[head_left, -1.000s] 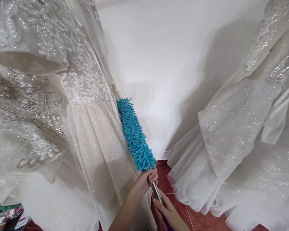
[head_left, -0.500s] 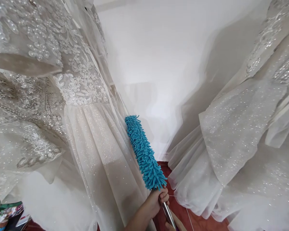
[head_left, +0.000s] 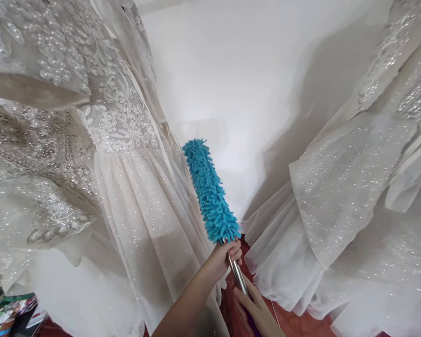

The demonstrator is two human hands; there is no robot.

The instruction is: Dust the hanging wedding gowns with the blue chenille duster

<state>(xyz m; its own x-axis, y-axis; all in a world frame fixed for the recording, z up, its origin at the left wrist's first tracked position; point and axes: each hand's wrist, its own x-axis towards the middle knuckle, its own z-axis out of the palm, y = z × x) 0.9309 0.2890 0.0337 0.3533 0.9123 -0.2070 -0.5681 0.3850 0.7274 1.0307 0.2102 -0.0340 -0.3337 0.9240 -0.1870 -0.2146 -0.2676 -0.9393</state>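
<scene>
A duster [head_left: 212,196] with a fluffy blue head, a metal shaft and a purple grip slants up and to the left in front of the white wall. Just below the blue head, my left hand [head_left: 224,257] is wrapped around the metal shaft. Lower down, my right hand [head_left: 254,306] is closed around the handle, partly hiding the purple grip. On the left, close beside the duster head, hangs a sparkling white dress [head_left: 140,201] with a lace bodice. Whether the fibres touch its skirt, I cannot tell.
Another glittering white gown [head_left: 347,187] spreads its wide skirt on the right. More beaded dresses [head_left: 38,140] crowd the far left. Behind stands a white wall [head_left: 231,70]; below lies a red tiled floor [head_left: 291,323]. Colourful items [head_left: 12,309] sit at the lower left.
The duster has risen in view, with both hands moving up along with it. More of my left forearm and my right hand now shows.
</scene>
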